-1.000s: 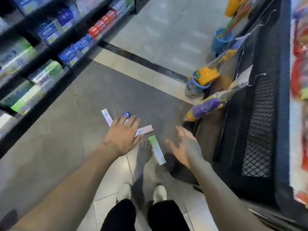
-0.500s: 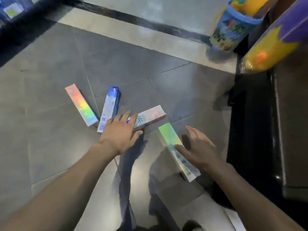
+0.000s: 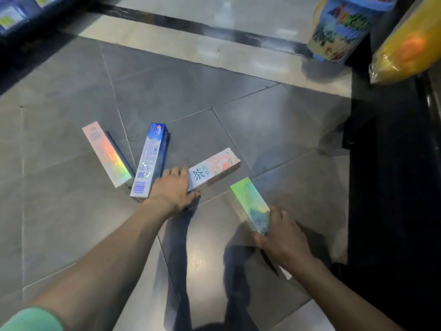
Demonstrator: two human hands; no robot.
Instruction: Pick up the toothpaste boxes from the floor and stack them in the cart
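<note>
- Left hand (image 3: 172, 190): fingers laid over the near end of the pink box (image 3: 214, 168); whether they curl round it cannot be told.
- Right hand (image 3: 281, 237): fingers and thumb grip the near end of the green box (image 3: 248, 201), which lies just right of the pink box.
- Blue box (image 3: 150, 163): flat on the floor (image 3: 71, 223), just left of the pink box, beside the left hand.
- Shiny box (image 3: 106, 152): left of the blue box, farthest from the pink box.
- Printed bucket (image 3: 341, 27): well beyond the pink box, to the right.
</note>
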